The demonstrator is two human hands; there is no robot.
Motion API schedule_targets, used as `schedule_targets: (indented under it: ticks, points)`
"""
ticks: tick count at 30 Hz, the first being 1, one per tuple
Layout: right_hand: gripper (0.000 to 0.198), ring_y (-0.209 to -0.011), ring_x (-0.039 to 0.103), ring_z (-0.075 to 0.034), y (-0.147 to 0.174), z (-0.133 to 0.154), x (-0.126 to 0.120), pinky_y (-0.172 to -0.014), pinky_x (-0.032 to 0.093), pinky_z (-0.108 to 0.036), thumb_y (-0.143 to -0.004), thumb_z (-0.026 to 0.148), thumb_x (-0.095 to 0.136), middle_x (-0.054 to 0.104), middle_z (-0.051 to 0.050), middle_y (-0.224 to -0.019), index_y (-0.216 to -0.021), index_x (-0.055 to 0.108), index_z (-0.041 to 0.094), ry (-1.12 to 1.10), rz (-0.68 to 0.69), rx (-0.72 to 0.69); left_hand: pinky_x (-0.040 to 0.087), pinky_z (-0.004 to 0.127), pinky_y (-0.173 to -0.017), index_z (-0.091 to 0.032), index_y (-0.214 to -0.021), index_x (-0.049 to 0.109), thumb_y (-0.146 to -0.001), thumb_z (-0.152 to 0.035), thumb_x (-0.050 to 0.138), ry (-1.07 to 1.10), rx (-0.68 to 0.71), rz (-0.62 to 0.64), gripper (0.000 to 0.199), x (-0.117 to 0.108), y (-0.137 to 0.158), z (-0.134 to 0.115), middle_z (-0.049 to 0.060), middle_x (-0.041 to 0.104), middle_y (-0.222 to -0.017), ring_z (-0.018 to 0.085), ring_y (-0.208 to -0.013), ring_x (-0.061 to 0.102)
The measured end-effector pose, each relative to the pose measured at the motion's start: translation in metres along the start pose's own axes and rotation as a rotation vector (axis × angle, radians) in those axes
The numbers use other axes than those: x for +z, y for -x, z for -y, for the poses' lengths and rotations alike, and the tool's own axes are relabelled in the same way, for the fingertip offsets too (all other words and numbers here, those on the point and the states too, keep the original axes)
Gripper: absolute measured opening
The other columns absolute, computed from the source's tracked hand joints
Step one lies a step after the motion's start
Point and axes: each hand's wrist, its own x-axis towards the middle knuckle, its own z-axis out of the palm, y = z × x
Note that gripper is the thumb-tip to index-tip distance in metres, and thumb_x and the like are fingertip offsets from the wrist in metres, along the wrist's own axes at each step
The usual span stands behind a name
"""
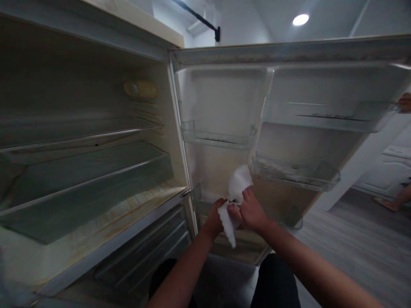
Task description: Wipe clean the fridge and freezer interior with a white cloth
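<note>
A crumpled white cloth [240,184] is bunched between my two hands, in front of the open refrigerator door [221,167]. My right hand [252,209] is closed on it from the right, fingers curled over its upper part. From the left, my left hand [215,219] grips the cloth's lower part, its fingers partly hidden behind it. One loose end hangs below the hands. A small dark spot shows in the folds. Just behind the hands are the lower clear door bins, one of them [293,173] to the right.
At left the stained fridge interior holds a glass shelf [80,137] and a clear drawer [90,192]. Another person's hand [405,102] is at the door's right edge, and a sandalled foot [388,203] stands on the grey floor [349,252]. My knees are below the door.
</note>
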Motion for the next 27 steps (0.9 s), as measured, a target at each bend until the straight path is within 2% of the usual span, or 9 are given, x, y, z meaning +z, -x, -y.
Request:
schedule_targets:
  ticks: [2, 5, 7, 9, 12, 14, 18, 20, 27]
  points:
    - [0.045, -0.113, 0.057, -0.031, -0.032, -0.004, 0.002, -0.104, 0.047, -0.05, -0.104, 0.042, 0.041, 0.064, -0.02, -0.118, -0.117, 0.068, 0.01, 0.022, 0.051, 0.049, 0.051, 0.045, -0.101, -0.018, -0.122, 0.067, -0.079, -0.05, 0.074, -0.011, -0.028, -0.026, 0.054, 0.003, -0.001, -0.006, 0.007, 0.074, -0.112, 0.032, -0.111, 0.065]
    - [0.05, -0.137, 0.043, -0.033, -0.07, -0.011, 0.017, -0.121, 0.029, -0.055, -0.103, 0.038, 0.043, 0.054, -0.019, -0.142, -0.143, 0.053, 0.01, 0.067, 0.092, 0.031, 0.049, 0.053, -0.103, -0.018, -0.143, 0.053, -0.077, -0.062, 0.072, -0.041, -0.076, -0.068, 0.082, 0.003, -0.003, -0.015, 0.012, 0.069, -0.127, 0.036, -0.113, 0.064]
    - [0.056, -0.15, 0.027, -0.033, -0.09, -0.018, 0.032, -0.125, 0.018, -0.056, -0.102, 0.032, 0.045, 0.04, -0.017, -0.158, -0.153, 0.042, 0.01, 0.124, 0.085, -0.006, 0.053, 0.05, -0.097, -0.022, -0.143, 0.053, -0.079, -0.068, 0.067, -0.039, -0.079, -0.038, 0.08, -0.001, -0.005, -0.019, 0.011, 0.071, -0.124, 0.034, -0.107, 0.068]
    - [0.064, -0.156, 0.014, -0.032, -0.107, -0.027, 0.047, -0.127, 0.014, -0.053, -0.099, 0.027, 0.047, 0.024, -0.015, -0.167, -0.158, 0.032, 0.007, 0.168, 0.098, -0.077, 0.056, 0.044, -0.089, -0.023, -0.132, 0.06, -0.084, -0.068, 0.059, -0.05, -0.046, 0.012, 0.065, -0.006, -0.009, -0.02, 0.009, 0.074, -0.114, 0.031, -0.101, 0.071]
    - [0.071, -0.157, 0.009, -0.031, -0.124, -0.036, 0.06, -0.128, 0.012, -0.052, -0.096, 0.027, 0.052, 0.015, -0.012, -0.17, -0.16, 0.027, 0.007, 0.194, 0.153, -0.191, 0.056, 0.042, -0.085, -0.019, -0.118, 0.066, -0.089, -0.066, 0.052, -0.112, 0.004, 0.027, 0.057, -0.012, -0.014, -0.021, 0.01, 0.076, -0.105, 0.03, -0.096, 0.073]
    - [0.074, -0.157, 0.008, -0.032, -0.129, -0.041, 0.06, -0.128, 0.011, -0.054, -0.096, 0.031, 0.054, 0.013, -0.012, -0.17, -0.161, 0.026, 0.009, 0.188, 0.159, -0.185, 0.055, 0.041, -0.082, -0.018, -0.115, 0.067, -0.091, -0.065, 0.05, -0.146, 0.001, 0.026, 0.055, -0.014, -0.017, -0.023, 0.01, 0.076, -0.103, 0.029, -0.093, 0.073]
    - [0.076, -0.154, 0.015, -0.039, -0.123, -0.051, 0.047, -0.123, 0.003, -0.068, -0.098, 0.038, 0.052, 0.02, -0.015, -0.168, -0.163, 0.023, 0.014, 0.156, 0.075, -0.033, 0.055, 0.039, -0.08, -0.017, -0.111, 0.067, -0.091, -0.066, 0.05, -0.196, -0.015, 0.039, 0.056, -0.016, -0.02, -0.026, 0.011, 0.076, -0.101, 0.028, -0.092, 0.073]
    - [0.076, -0.154, 0.014, -0.04, -0.112, -0.057, 0.041, -0.123, 0.001, -0.068, -0.097, 0.038, 0.054, 0.022, -0.015, -0.167, -0.163, 0.024, 0.014, 0.154, 0.041, -0.005, 0.054, 0.04, -0.079, -0.016, -0.107, 0.068, -0.09, -0.068, 0.051, -0.207, -0.031, 0.055, 0.057, -0.017, -0.02, -0.028, 0.011, 0.076, -0.097, 0.029, -0.089, 0.073]
    - [0.08, -0.157, 0.009, -0.034, -0.052, -0.072, 0.039, -0.126, 0.014, -0.056, -0.092, 0.03, 0.06, 0.016, -0.013, -0.169, -0.162, 0.025, 0.011, 0.226, 0.221, -0.223, 0.054, 0.042, -0.081, -0.017, -0.1, 0.07, -0.086, -0.071, 0.054, -0.184, -0.038, 0.078, 0.058, -0.022, -0.01, -0.025, 0.011, 0.077, -0.091, 0.03, -0.086, 0.074]
